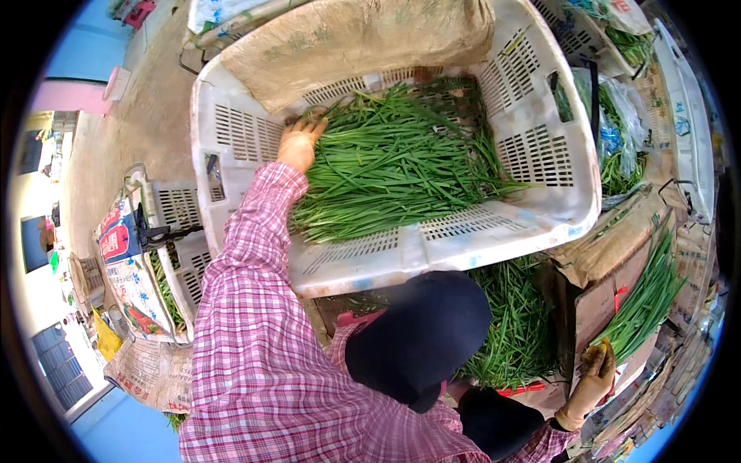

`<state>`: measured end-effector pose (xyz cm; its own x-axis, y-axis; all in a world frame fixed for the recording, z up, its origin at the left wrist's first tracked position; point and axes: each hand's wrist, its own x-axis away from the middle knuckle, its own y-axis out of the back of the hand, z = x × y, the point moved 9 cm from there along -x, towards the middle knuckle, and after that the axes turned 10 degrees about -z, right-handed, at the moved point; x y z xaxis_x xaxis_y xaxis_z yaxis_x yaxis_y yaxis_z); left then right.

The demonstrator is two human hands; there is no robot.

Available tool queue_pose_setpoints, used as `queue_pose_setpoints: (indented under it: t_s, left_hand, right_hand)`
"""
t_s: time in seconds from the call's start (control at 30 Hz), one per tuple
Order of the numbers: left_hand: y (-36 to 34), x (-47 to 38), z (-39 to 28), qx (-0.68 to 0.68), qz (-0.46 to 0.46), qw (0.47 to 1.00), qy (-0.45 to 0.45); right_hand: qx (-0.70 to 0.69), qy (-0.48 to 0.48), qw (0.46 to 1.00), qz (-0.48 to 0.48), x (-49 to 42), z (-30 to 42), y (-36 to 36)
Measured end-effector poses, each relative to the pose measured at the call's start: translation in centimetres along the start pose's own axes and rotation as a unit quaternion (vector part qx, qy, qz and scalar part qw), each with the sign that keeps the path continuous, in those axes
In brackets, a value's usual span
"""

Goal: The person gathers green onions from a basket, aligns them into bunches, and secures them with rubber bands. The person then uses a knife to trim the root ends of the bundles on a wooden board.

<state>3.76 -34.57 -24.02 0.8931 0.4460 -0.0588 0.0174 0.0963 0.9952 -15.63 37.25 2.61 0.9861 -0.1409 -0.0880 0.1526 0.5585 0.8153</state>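
Observation:
Fingers spread, my left hand [298, 144] rests at the left end of a pile of long green chives [382, 168]. The pile lies inside a large white slatted plastic crate [440, 246] in front of me, with its stalks mostly running left to right. At the lower right, my right hand [599, 370] has its fingers closed at the pale base end of a bundle of chives [645, 307]. That bundle slants up and away along a brown cardboard box [613, 283]. A thin red strip [620, 296] shows beside it.
More loose chives [509, 324] lie below the crate, near my knees. Brown sacking [370, 46] lines the crate's far wall. A clear plastic bag with greens [622, 133] stands right of it. Further left are another slatted crate [176, 205] and a printed sack [124, 260].

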Motion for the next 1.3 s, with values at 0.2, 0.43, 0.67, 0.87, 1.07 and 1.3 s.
queue_pose_setpoints:
  t_s: [0.2,0.43,0.67,0.87,1.07,1.3]
  left_hand:
    - [-1.8,-1.5,1.9,0.002,0.149,0.988,0.031]
    - [-3.9,5.0,4.8,0.004,0.1,0.994,0.053]
    - [-4.6,6.7,2.4,-0.158,0.187,0.967,0.069]
    - [-6.6,6.3,2.7,-0.148,0.228,0.957,0.098]
    - [2.6,6.3,0.1,0.086,0.137,0.972,0.169]
    - [6.4,4.1,-2.7,0.146,0.092,0.977,0.123]
  right_hand:
    - [-0.025,-0.049,0.997,0.047,-0.2,0.6,-3.7]
    - [-0.014,0.038,0.997,0.066,0.0,5.5,-6.7]
    - [-0.064,0.127,0.988,0.059,-1.3,11.3,-7.8]
    - [-0.127,0.24,0.954,0.124,-0.1,22.3,-14.5]
    - [-0.222,0.446,0.837,0.224,5.3,33.3,-25.9]
    - [-0.082,0.718,0.606,0.332,22.4,39.4,-42.1]
